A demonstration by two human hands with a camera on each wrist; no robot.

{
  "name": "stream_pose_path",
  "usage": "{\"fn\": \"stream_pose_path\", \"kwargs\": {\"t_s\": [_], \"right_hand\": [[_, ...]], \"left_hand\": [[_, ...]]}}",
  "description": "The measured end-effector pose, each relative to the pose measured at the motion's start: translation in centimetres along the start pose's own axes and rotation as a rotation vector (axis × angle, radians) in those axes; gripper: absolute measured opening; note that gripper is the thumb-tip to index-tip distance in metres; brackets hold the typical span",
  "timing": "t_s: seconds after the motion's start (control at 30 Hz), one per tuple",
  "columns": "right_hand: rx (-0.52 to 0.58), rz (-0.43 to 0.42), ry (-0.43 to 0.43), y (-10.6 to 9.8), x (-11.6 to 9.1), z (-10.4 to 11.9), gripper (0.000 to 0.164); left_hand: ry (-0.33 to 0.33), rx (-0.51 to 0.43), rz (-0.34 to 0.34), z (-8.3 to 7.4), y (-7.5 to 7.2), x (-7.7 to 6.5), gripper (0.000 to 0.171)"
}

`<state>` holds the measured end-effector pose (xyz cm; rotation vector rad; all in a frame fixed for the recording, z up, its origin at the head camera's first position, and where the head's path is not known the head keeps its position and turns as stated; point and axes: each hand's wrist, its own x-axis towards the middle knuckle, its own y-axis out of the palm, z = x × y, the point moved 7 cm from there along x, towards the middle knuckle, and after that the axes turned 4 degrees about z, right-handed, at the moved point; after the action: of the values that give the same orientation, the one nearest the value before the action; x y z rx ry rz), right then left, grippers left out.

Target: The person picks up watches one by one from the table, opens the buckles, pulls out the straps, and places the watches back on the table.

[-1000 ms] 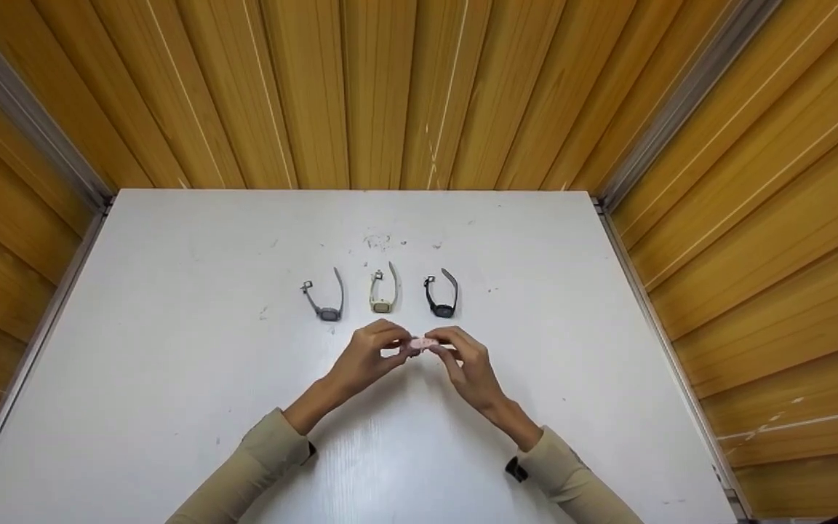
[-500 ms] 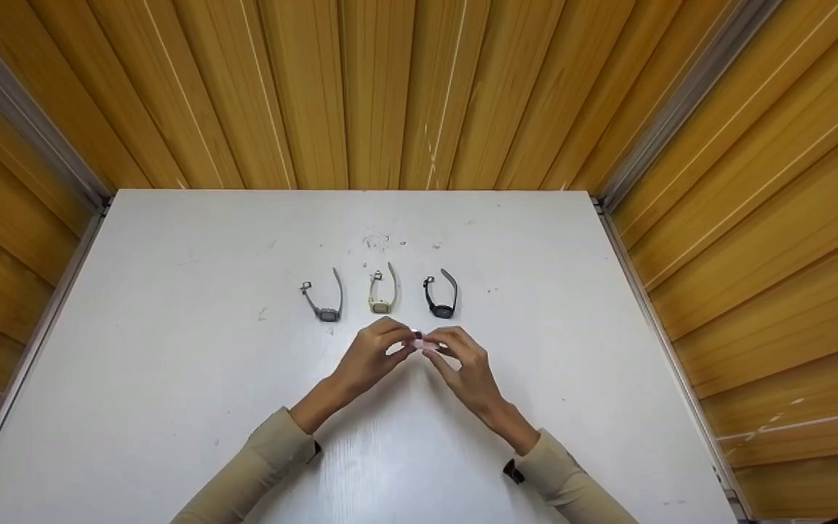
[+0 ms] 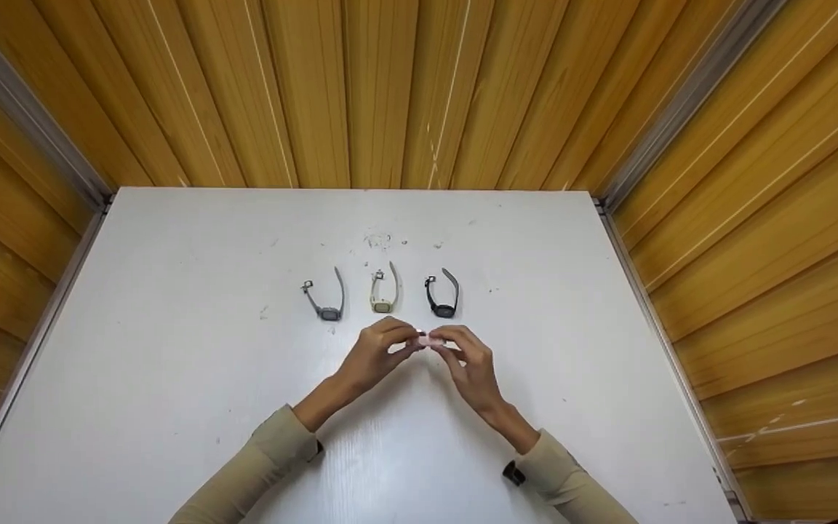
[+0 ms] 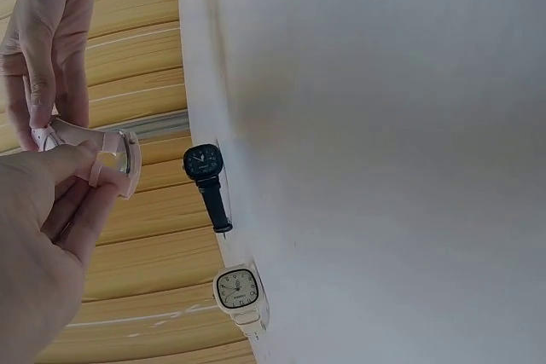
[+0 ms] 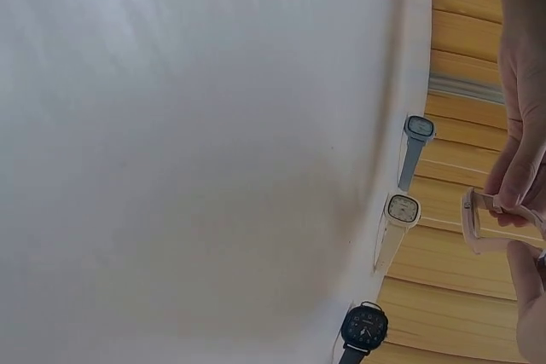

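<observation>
A pink wristwatch (image 3: 431, 340) is held up between both hands, just in front of the row of watches. My left hand (image 3: 369, 358) pinches it from the left with thumb and fingers. From the right, my right hand (image 3: 471, 367) also pinches the watch between thumb and fingers. In the left wrist view the pink strap (image 4: 75, 132) is bent into a loop, with the left thumb and fingers on it near the case. Seen from the right wrist, the pink case (image 5: 469, 221) stands edge-on at one end of the loop. Fingers hide much of the watch.
Three watches lie in a row on the white table (image 3: 193, 349): a grey one (image 3: 329, 314), a cream one (image 3: 382, 308) and a black one (image 3: 444, 311), straps pointing away. Wood-look panels (image 3: 375, 94) enclose the table's back and sides.
The pink watch has turned in the fingers, its broad pink side giving way to a narrower view with a dark part on top. Both hands have barely shifted; the three other watches stay put.
</observation>
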<state>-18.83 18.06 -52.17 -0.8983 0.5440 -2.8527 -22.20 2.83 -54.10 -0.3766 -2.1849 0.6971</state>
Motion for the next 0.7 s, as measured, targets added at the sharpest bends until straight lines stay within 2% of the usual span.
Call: {"fn": "stream_pose_path", "kwargs": {"t_s": [0.13,0.37,0.6,0.7], "right_hand": [[0.003,-0.014,0.001,-0.1,0.2,0.7,0.018],[0.012,-0.034,0.038,-0.1,0.0,0.3,0.018],[0.08,-0.038,0.063,0.2,-0.8,-3.4,0.018],[0.138,-0.036,0.093,0.2,-0.8,-3.5,0.019]], "left_hand": [[-0.032,-0.041,0.003,0.2,0.0,-0.3,0.008],[-0.087,-0.099,0.026,0.7,0.2,-0.4,0.008],[-0.117,-0.142,0.038,0.8,0.3,-0.3,0.007],[-0.122,-0.154,0.032,1.0,0.3,-0.4,0.006]]}}
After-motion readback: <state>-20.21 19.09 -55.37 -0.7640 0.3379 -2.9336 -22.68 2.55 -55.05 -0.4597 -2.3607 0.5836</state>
